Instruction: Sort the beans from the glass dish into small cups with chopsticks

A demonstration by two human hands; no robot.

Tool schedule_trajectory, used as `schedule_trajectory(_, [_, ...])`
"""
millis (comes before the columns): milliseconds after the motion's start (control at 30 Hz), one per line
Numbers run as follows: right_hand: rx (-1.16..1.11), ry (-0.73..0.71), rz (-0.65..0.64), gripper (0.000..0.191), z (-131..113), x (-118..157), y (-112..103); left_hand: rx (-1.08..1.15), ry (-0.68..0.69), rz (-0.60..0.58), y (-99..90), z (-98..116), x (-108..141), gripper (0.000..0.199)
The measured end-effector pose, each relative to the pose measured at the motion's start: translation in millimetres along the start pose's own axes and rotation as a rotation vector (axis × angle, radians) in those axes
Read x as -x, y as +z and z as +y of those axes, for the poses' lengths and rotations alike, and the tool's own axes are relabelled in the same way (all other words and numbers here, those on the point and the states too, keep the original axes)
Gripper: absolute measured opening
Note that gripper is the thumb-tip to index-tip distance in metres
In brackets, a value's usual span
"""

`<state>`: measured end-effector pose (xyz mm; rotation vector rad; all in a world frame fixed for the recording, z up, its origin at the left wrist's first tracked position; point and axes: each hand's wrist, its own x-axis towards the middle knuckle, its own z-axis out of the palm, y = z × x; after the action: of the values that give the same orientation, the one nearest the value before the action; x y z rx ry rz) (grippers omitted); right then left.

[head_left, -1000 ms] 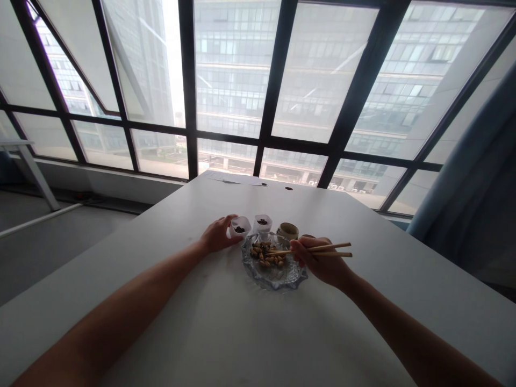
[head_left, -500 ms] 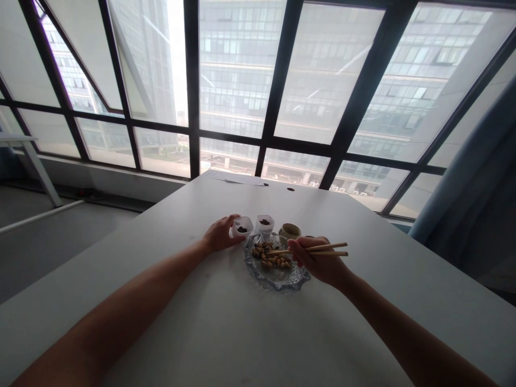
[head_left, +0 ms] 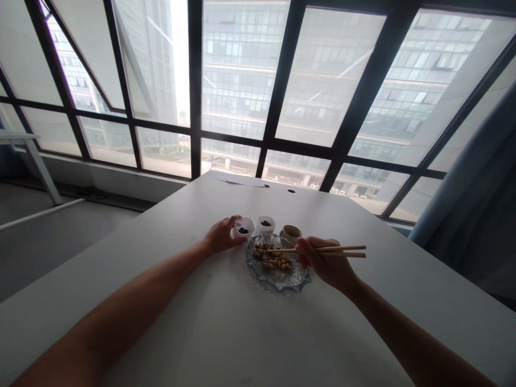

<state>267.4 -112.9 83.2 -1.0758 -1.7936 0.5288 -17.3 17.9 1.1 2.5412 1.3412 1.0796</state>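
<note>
My left hand point(head_left: 221, 234) is closed around the near-left side of a small translucent plastic cup point(head_left: 248, 228) with dark bits in it. Between the thumb and fingers of my right hand point(head_left: 324, 260) is a pair of wooden chopsticks point(head_left: 342, 251). Their tips reach into a scalloped clear glass dish point(head_left: 296, 282). Light-brown nuts point(head_left: 276, 262) lie in this dish, mixed with some darker pieces. Whether the tips pinch anything is too small to tell. Behind the dish stand a second plastic cup point(head_left: 266, 227) with brown bits and a greenish round cup point(head_left: 291, 232).
All of this stands on a large white table point(head_left: 242, 333). Paper sheets point(head_left: 237, 179) lie at its far edge, near two dark round holes. Dark-framed windows rise behind it, a blue curtain point(head_left: 463, 172) hangs at right, and another white table point(head_left: 38, 161) stands at left.
My right hand has shifted slightly right, drawing the chopsticks with it, their tips still over the nuts. My left hand stays on the cup. The view has moved very slightly.
</note>
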Motion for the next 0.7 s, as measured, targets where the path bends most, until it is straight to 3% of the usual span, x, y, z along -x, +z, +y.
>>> schedule_trajectory(133, [-0.294, 0.304, 0.326, 0.048, 17.9, -9.8, -13.9, -0.004, -0.006, -0.004, -0.8, 1.2, 0.2, 0.072])
schedule_trajectory(267, [-0.431, 0.377, 0.406, 0.045, 33.1, -13.8, -21.6, 0.002, -0.019, -0.018, -2.3, 3.1, 0.2, 0.073])
schedule_trajectory(367, [-0.330, 0.328, 0.390, 0.045, 33.7, -7.5, -26.0, 0.002, -0.016, -0.011, -1.9, 2.4, 0.2, 0.073])
schedule_trajectory(533, [-0.009, 0.115, 0.369, 0.045, 23.9, 9.5, -37.2, 0.004, 0.009, -0.001, 0.3, -0.2, 0.1, 0.073])
schedule_trajectory(700, [0.020, 0.011, 0.427, 0.044, 14.5, 9.6, -30.6, -0.012, 0.079, 0.025, 1.3, -0.3, -0.2, 0.068])
